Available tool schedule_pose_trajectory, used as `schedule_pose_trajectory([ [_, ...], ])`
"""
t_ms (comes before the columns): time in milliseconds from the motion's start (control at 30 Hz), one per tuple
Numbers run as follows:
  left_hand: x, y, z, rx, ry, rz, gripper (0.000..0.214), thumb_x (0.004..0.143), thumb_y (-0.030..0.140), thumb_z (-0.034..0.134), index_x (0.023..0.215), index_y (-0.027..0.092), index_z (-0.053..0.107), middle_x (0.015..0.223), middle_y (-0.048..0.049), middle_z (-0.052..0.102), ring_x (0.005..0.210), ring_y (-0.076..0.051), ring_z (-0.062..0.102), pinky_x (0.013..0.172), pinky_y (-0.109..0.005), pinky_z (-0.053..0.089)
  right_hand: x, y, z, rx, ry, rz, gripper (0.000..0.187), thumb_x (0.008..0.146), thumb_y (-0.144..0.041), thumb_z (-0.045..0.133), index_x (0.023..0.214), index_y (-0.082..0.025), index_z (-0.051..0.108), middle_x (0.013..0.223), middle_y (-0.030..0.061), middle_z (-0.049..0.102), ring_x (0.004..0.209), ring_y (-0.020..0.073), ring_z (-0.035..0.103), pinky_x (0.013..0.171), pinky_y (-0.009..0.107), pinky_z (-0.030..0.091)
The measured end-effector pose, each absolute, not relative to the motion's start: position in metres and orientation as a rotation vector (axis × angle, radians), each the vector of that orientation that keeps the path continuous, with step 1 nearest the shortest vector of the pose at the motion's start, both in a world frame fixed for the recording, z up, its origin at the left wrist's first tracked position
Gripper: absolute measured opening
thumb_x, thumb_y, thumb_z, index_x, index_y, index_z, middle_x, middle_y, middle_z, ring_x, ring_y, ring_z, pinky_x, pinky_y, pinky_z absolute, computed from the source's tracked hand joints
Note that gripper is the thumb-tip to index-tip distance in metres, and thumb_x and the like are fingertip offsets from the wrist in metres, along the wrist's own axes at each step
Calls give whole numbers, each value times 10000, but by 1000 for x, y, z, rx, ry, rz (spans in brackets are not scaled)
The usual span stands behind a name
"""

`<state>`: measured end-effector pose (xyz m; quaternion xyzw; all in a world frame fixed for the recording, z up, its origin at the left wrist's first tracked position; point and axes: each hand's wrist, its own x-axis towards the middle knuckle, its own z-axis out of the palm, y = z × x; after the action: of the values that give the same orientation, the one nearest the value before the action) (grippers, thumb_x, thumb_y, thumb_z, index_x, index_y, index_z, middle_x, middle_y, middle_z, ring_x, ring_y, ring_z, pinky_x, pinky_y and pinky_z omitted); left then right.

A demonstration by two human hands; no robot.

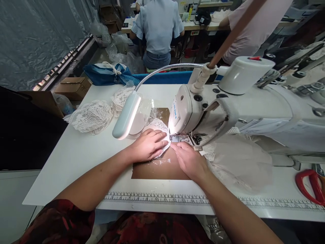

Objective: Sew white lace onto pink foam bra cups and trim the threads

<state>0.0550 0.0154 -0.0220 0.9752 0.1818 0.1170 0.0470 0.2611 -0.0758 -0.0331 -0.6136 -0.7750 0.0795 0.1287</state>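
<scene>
My left hand (149, 145) lies with its fingers stretched flat over a white lace piece (159, 126), pressing it to the sewing table. Beside the needle area, my right hand (190, 161) is closed, its thumb and fingers together at the right edge of that lace. The lace runs up to the presser foot of a white sewing machine (185, 108), where its edge is partly hidden. Under both hands is a brown taped patch (157, 171) on the tabletop. A lit lamp (127, 115) on a bendy metal neck shines over the lace.
Bundled white lace (90, 117) lies at the left. Sheer white fabric (238, 162) spreads right of the machine. Red-handled scissors (308, 186) rest at the far right. A printed ruler (157, 199) follows the front edge. Beyond a blue cloth (109, 74), a person (159, 30) sits.
</scene>
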Motion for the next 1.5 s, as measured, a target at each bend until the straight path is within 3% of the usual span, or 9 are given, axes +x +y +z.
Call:
schedule_pose_trajectory([
  [233,54,13,-23,2887,350,356,330,932,330,456,1189,159,573,1238,-131,597,1155,-255,514,992,-424,386,263,-76,-32,-1701,-2293,174,430,877,-141,408,1230,-264,621,976,35,667,849,159,576,715,247,421],
  [367,54,16,-25,2928,287,278,341,933,208,417,1245,131,534,1318,-129,560,1191,-245,499,973,-403,390,260,-75,-29,-1699,-2392,147,460,848,-84,397,1216,-234,628,894,45,649,811,163,557,692,252,399],
  [533,51,21,-25,2982,264,232,366,926,158,397,1263,142,538,1355,-122,539,1217,-254,482,954,-408,386,254,-78,-24,-1910,-2435,203,489,840,-97,407,1249,-284,601,969,49,641,797,177,551,623,271,372],
  [1100,62,11,-19,3007,501,175,417,960,295,373,1304,112,522,1369,-122,523,1162,-259,488,888,-393,406,247,-77,-24,-2088,-2371,93,454,884,-148,386,1267,-311,565,1029,35,653,752,179,554,530,297,283],
  [1500,60,18,-22,3027,583,261,516,947,462,382,1282,101,539,1332,-142,551,1147,-296,492,859,-428,380,254,-83,-27,-2034,-2290,219,434,860,-143,428,1218,-308,609,1078,28,647,773,161,551,546,272,324],
])
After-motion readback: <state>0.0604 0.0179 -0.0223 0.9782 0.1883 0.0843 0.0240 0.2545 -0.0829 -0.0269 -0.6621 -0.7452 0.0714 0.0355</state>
